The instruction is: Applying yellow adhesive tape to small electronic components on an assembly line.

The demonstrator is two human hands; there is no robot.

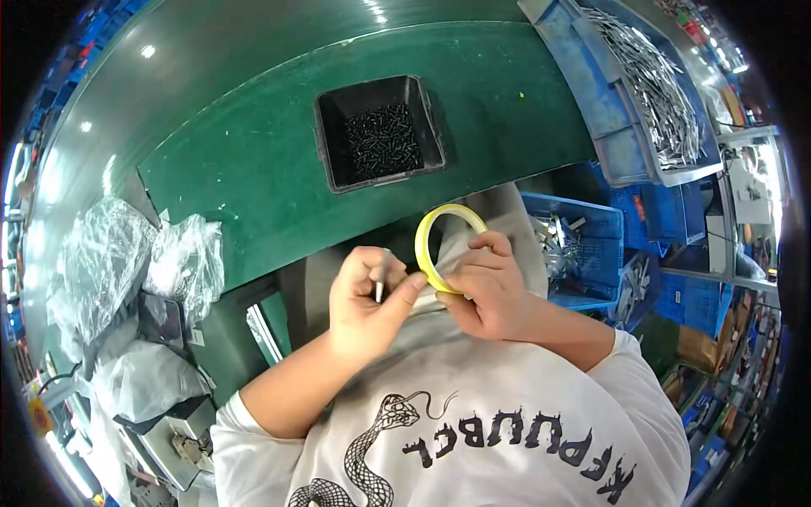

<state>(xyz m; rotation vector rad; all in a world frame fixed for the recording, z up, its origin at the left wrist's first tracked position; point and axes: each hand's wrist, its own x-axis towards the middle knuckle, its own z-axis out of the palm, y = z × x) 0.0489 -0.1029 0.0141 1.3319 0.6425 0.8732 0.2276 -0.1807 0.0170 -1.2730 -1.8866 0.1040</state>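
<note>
In front of my chest, my right hand [490,291] is closed on a roll of yellow tape [425,242]. The roll is tilted on its edge, its open ring facing up and toward the left. My left hand [365,302] sits beside it with its fingers curled round a slim silver metal piece [379,290]. The piece's exact kind is hard to make out, as the fingers hide part of it. The left thumb reaches across to the lower left edge of the tape roll, near the right fingertips.
A black bin [378,180] of small black screw-like parts stands on the green table [262,169]. At the upper right is a blue crate [621,114] of thin metal pieces; a lower blue bin [596,245] sits right of my lap. Clear plastic bags [106,262] lie at left.
</note>
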